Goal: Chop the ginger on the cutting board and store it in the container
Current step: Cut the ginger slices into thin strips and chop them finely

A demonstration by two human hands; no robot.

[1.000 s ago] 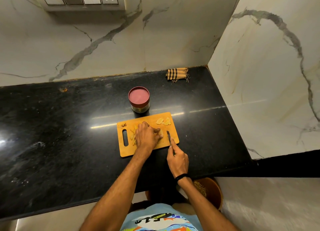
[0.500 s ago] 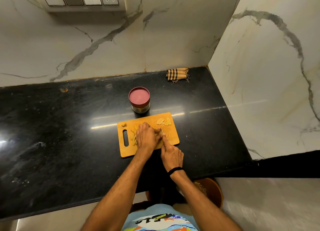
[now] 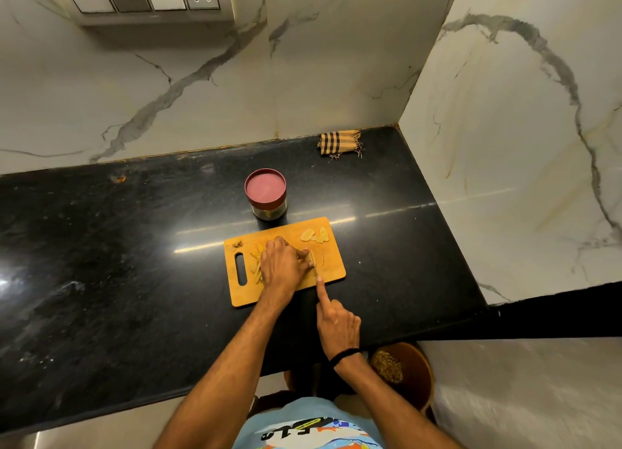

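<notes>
**Q:** What do the left fingers hold?

**A:** The left hand (image 3: 281,267) curls its fingers down onto a ginger piece (image 3: 311,257), pinning it to the board (image 3: 286,295). Cut strips (image 3: 256,264) lie behind the knuckles.

**Q:** And the right?

**A:** The right hand (image 3: 338,324) grips a knife (image 3: 316,269), index finger straight along its spine. The blade stands just beside the left fingertips. Slices (image 3: 314,236) lie beyond those fingertips, and the lidded container (image 3: 266,192) stands farther beyond, off the board.

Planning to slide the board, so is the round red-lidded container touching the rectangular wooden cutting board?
Apart. The head view shows a strip of black countertop between the red-lidded container and the wooden cutting board.
</notes>
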